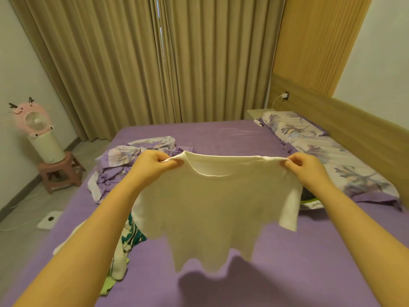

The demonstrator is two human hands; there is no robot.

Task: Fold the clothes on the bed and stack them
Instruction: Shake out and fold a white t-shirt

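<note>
Purple sheet covers the bed [221, 138] under tan curtains [132, 63]. My left hand [152, 166] and right hand [306, 168] each pinch a shoulder of the white T-shirt [210, 207], holding it spread above the mattress; I can read no label or print on it.

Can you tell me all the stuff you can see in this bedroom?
white T-shirt: one, white, held up over the bed by its shoulders
bed: one, purple sheet
clothes pile: one, white, teal and green, bed's left edge
crumpled bedding: one, purple floral, far left of bed
pillows: two, purple floral, by headboard
curtains: beige, closed, behind bed
fan: one, pink, on stool
stool: one, reddish, floor at left
left hand: pinches shirt's left shoulder
right hand: pinches shirt's right shoulder
</note>
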